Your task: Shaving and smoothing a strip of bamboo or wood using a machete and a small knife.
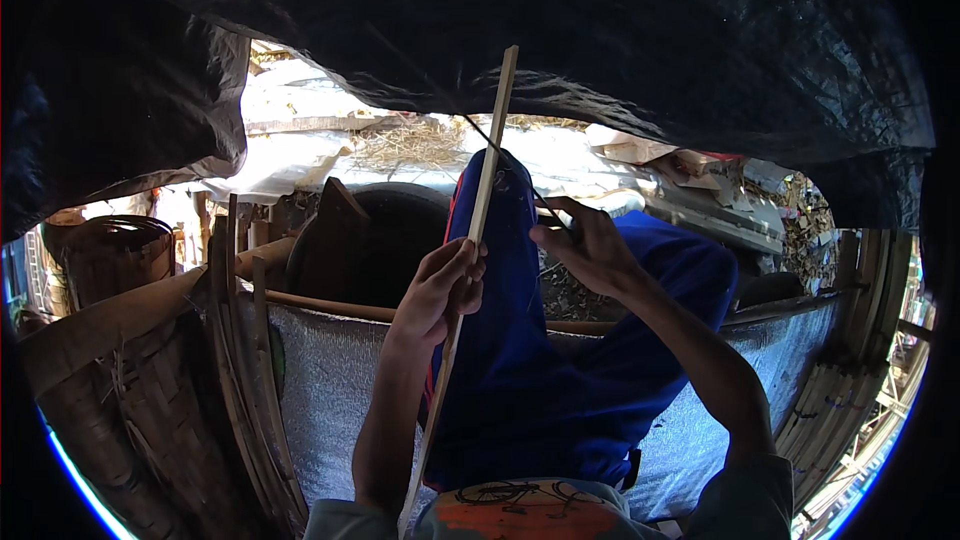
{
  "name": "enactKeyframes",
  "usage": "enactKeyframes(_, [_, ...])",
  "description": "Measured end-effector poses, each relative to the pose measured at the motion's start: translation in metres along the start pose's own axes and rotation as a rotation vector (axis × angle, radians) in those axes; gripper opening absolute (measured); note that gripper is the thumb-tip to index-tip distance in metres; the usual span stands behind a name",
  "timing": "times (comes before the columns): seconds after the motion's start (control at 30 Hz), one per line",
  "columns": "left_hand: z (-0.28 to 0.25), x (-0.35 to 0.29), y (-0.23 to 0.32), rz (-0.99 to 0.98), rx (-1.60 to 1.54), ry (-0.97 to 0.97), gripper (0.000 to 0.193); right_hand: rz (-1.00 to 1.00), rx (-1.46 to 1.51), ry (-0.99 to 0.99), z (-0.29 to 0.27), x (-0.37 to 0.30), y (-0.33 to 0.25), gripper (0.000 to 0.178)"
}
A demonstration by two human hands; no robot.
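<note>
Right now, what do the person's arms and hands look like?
The left hand and right hand wear no gloves. Both forearms are bare, with no watch or bracelet showing. The short sleeves look plain and greyish in the shade.

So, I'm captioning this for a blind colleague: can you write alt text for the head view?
A person's left hand grips a long, pale wooden-looking strip, while the right hand holds a thin dark tool that appears to cross it. Below are the person's blue trousers; a dark sheet hangs overhead, and a brown basket-like container stands at left.
</note>
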State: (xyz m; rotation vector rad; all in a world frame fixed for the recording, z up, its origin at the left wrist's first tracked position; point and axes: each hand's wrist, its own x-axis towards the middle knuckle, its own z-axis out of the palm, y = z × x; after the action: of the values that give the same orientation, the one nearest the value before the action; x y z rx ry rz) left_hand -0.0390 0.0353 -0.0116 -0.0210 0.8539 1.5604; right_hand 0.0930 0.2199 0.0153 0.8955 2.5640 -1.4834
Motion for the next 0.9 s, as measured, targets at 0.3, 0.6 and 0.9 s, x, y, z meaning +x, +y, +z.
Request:
enactKeyframes(0.3, [0.015, -0.018, 0.000, -0.020, 0.215, 0.112, 0.030, 0.146, 0.637, 0.040, 0.022, 0.052, -0.039, 0.023])
enactKeyframes(0.6, [-0.003, -0.083, -0.019, 0.028, 0.306, 0.234, 0.027, 0.115, 0.301, 0.115, -0.023, 0.075, -0.053, 0.040])
enactKeyframes(0.9, [0.013, -0.060, -0.026, 0.043, -0.083, 0.251, 0.018, 0.295, 0.340, 0.083, -0.005, -0.027, -0.012, 0.042])
